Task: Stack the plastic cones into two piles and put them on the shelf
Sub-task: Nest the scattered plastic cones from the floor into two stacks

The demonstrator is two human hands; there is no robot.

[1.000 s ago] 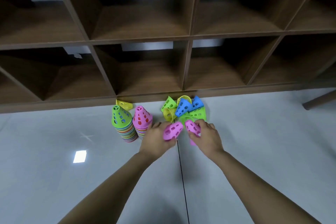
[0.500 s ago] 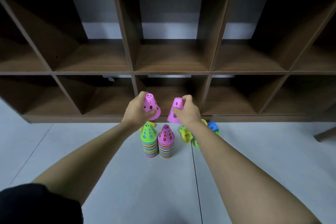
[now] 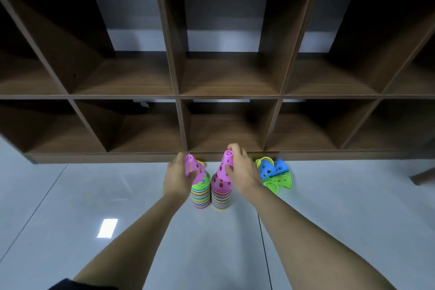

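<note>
Two piles of many-coloured plastic cones stand side by side on the floor: the left pile (image 3: 200, 196) has a green cone on top, the right pile (image 3: 220, 196) a pink one. My left hand (image 3: 177, 178) grips a pink cone (image 3: 194, 170), tilted, just above the left pile. My right hand (image 3: 240, 172) holds another pink cone (image 3: 224, 169) upright over the right pile; whether it touches the pile I cannot tell. Loose blue, green and yellow cones (image 3: 275, 173) lie on the floor to the right.
A dark wooden shelf (image 3: 179, 95) of open cubbies runs across the view, its bottom edge just behind the piles. A wooden leg (image 3: 422, 176) shows at the far right. Glossy grey floor spreads on both sides.
Both hands have come down with their pink cones from in front of the lower shelf row to just over the two piles. The view has shifted slightly.
</note>
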